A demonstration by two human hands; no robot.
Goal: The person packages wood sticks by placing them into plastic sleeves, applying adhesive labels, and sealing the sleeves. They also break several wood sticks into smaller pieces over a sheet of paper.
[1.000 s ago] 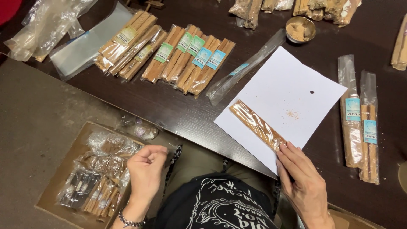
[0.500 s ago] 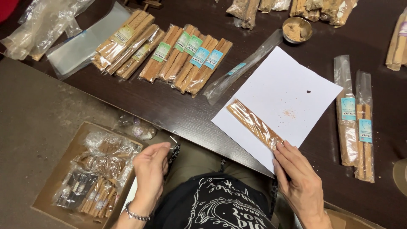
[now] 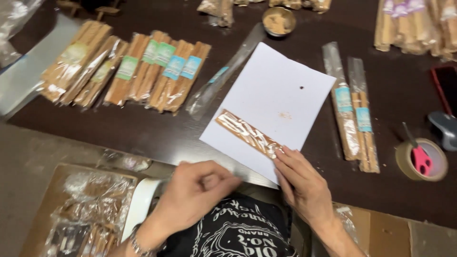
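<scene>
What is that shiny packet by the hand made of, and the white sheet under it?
The packet looks like clear glossy plastic film, since it glints, with tan wood-like sticks inside. The white sheet looks like matte paper: flat, thin, no shine. The right hand touches the packet's end.

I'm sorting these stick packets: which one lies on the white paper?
The unlabelled packet under the right hand; the others lie on the dark table.

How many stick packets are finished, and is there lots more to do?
Done: a row of labelled packets lies at the table's left, and two more lie to the right of the white paper. In hand: the right hand presses one clear packet of sticks, with no coloured label showing, onto the paper; the left hand is closed near the table edge. Left: an empty clear sleeve lies waiting.
</scene>
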